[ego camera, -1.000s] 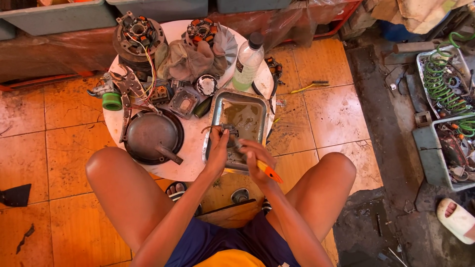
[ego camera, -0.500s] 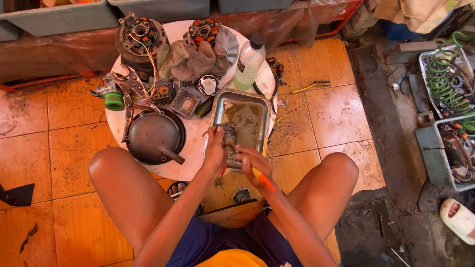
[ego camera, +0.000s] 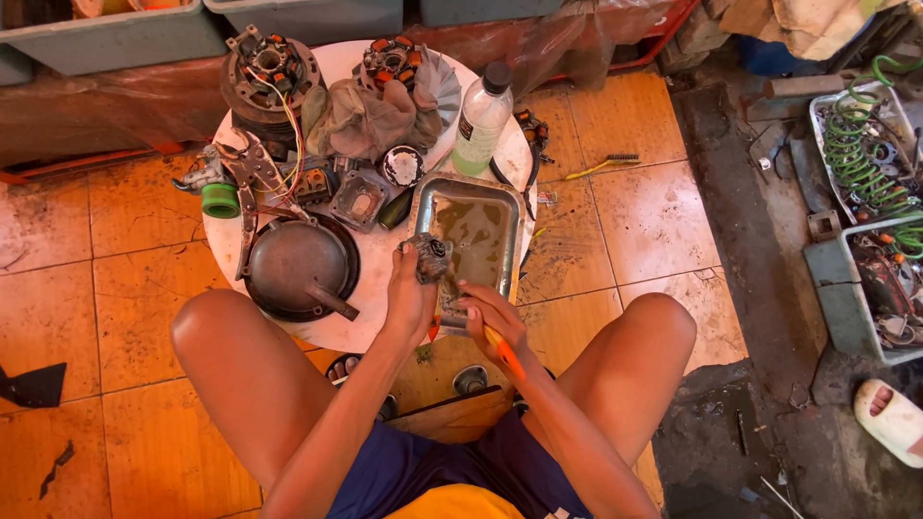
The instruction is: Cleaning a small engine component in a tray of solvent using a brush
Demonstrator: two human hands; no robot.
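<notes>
Bare arms and legs, no sleeves, dark navy shorts, yellow shirt hem at the waist

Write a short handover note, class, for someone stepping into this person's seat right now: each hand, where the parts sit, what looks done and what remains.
Left hand: closed on a small grimy metal part, held over the near-left corner of the metal tray.
Right hand: gripping an orange-handled tool, its working end hidden by the hands.
The tray sits on the round white table and holds murky brown liquid.
Done: cannot tell how far the cleaning has got; the part looks dirty.
Left: other greasy parts lie on the table beside the round dark pan and clear bottle.
</notes>
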